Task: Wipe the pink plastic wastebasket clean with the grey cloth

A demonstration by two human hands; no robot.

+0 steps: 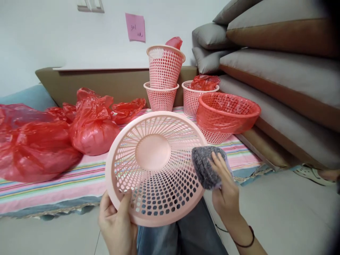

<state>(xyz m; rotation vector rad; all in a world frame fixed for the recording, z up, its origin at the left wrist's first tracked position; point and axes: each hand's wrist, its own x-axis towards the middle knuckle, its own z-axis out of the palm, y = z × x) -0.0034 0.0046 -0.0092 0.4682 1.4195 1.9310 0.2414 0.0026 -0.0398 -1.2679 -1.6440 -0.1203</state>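
A round pink plastic basket [153,152] with a perforated wall is held up above my knees, its open mouth facing me. My left hand [118,221] grips the lower left of its rim, thumb on the inside and fingers behind. At the right side of the rim, my right hand [225,191] presses a folded dark grey cloth [208,166] against the basket. The fingers lie over the cloth's outer side, and the thumb is hidden. A dark band circles the right wrist.
Red plastic bags [92,127] sit on the striped bedspread [87,173] at left. Behind stand stacked pink baskets [166,67], another pink basket [190,99] holding red plastic, and a red-bag-lined basket [225,117]. Grey and brown cushions [278,71] pile up at right. A person's shoe [310,175] shows at far right.
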